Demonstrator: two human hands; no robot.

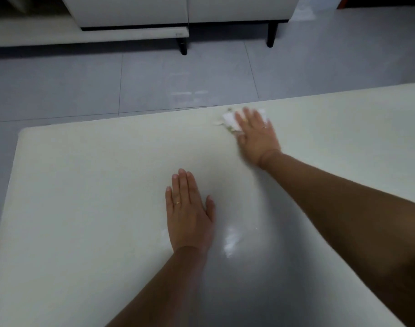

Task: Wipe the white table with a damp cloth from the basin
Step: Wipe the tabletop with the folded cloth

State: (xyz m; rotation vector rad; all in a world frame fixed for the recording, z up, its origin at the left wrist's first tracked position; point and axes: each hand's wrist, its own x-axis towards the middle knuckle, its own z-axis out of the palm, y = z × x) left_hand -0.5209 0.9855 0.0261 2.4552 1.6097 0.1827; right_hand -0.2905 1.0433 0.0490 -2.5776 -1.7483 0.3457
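In the head view, the right hand [256, 133] is reaching out across the table [84, 185] and pressing the cloth [229, 121] flat against the top. Its fingers are lying straight and spread over the cloth rather than curling round it, though motion blur is softening their outline. The cloth is sitting bunched near the far edge, just short of where the top drops to the floor [154, 79]. It is poking out to the left of the fingers and beyond the fingertips, with the rest hidden under the palm. Its shape is too crumpled to give a long axis.

The left hand [190, 208] is resting palm down nearer the person, fingers straight and together, holding nothing and seemingly bracing the body. It is lying well apart from the cloth, so the right hand is plainly the working one.

A wet sheen [230, 241] is glinting just right of the left wrist, which suggests the near middle is already wiped. The large stretch of top to the left is looking dull. With the cloth leading on the hand's left side, a sweep leftward along the far edge looks the likely stroke. The basin is not showing anywhere. A cabinet [131, 10] on black legs is standing beyond the floor.
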